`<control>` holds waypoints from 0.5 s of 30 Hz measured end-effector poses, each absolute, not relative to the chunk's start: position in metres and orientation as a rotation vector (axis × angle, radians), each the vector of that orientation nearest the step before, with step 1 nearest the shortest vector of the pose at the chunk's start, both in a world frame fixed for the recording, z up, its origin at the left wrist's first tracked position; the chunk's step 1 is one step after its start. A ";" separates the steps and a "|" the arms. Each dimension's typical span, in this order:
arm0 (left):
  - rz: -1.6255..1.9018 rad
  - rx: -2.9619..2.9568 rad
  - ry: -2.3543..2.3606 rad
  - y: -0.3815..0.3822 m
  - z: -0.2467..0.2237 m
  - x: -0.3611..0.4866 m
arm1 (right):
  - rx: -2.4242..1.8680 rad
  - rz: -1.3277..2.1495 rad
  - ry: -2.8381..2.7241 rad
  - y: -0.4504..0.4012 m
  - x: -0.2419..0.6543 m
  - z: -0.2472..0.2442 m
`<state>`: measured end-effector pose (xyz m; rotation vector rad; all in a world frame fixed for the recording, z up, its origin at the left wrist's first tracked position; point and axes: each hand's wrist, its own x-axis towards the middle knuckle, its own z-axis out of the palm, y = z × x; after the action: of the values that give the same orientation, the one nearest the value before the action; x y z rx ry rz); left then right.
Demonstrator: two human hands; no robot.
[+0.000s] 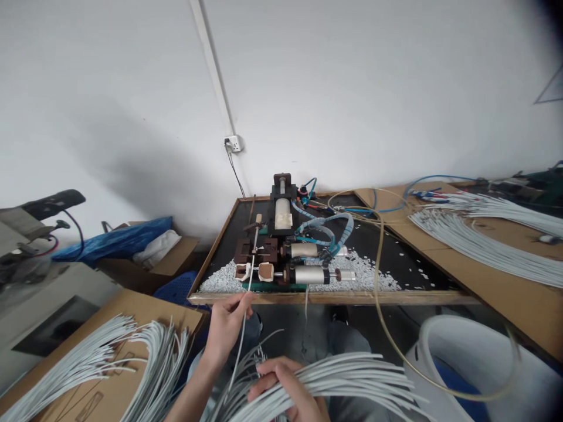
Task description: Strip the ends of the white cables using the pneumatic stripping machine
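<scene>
My left hand (229,322) pinches a single white cable (243,334) near the front edge of the bench. The cable's far end runs up between the jaws of a pneumatic machine (264,252) with silver cylinders. Below and to the right, my right hand (292,387) is wrapped round a thick bundle of white cables (347,381) over my lap. The bundle's ends fan out to the right. Its other part passes under my hands, partly out of the frame.
Small white offcuts (365,272) cover the wood-rimmed bench tray (334,298). Cable bundles (149,357) lie on cardboard at left, and more cables (484,240) on cardboard at right. A white bucket (466,334) stands at lower right, with a yellowish hose (382,305) looping over it.
</scene>
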<state>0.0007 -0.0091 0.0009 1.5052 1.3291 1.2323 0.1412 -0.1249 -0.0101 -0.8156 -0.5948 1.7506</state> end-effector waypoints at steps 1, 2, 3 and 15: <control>1.238 1.491 1.337 -0.008 0.002 0.001 | -0.821 1.753 -0.600 -0.125 0.142 -0.011; 1.250 1.474 1.347 -0.007 0.003 0.000 | -0.820 1.756 -0.601 -0.124 0.142 -0.012; 1.265 1.455 1.360 -0.006 0.004 0.000 | -0.810 1.758 -0.599 -0.124 0.142 -0.013; 1.262 1.450 1.382 -0.010 0.006 0.002 | -0.843 1.715 -0.626 -0.123 0.143 -0.013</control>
<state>0.0024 -0.0099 0.0060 1.4497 1.3823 1.2617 0.1428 -0.1235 -0.0128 -0.8429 -0.6259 1.7152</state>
